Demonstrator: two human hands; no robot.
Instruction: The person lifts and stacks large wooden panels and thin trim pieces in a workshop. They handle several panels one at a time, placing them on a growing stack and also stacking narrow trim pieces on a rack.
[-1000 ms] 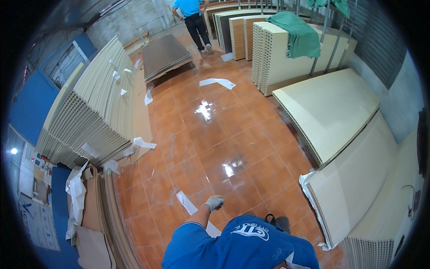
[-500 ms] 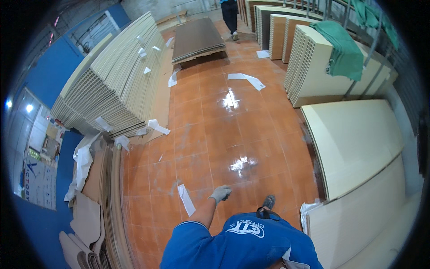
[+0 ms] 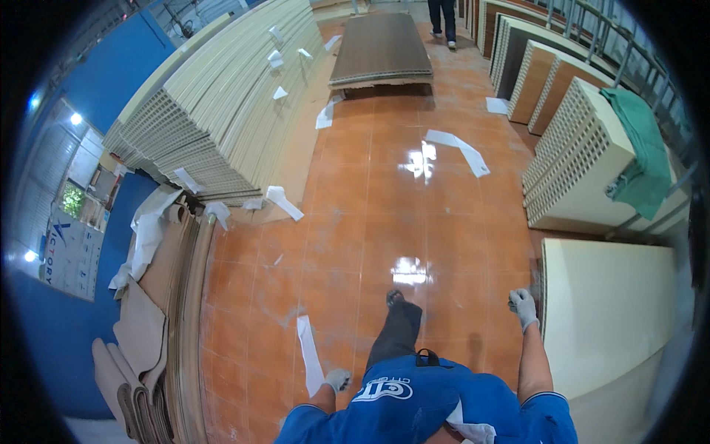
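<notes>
My left hand (image 3: 336,379) wears a grey glove and hangs by my hip with its fingers curled around nothing. It is just right of a white paper strip (image 3: 309,355) lying on the orange tiled floor (image 3: 355,222). My right hand (image 3: 523,307), also gloved, is closed in a fist right by the near left corner of a flat stack of cream panels (image 3: 614,311); whether it touches the stack is unclear. My dark trouser leg and shoe (image 3: 399,325) reach forward between the two hands.
A tall stack of cream hollow panels (image 3: 222,111) lines the left, with cardboard sheets (image 3: 170,296) beside it. A brown panel stack (image 3: 381,48) lies ahead. Upright hollow panels (image 3: 584,148) with a green cloth (image 3: 636,148) stand at the right. Another person's legs (image 3: 442,18) are far ahead.
The view has moved forward along the aisle. My left hand dropped back toward my hip, and my right hand came into view beside the cream panel stack.
</notes>
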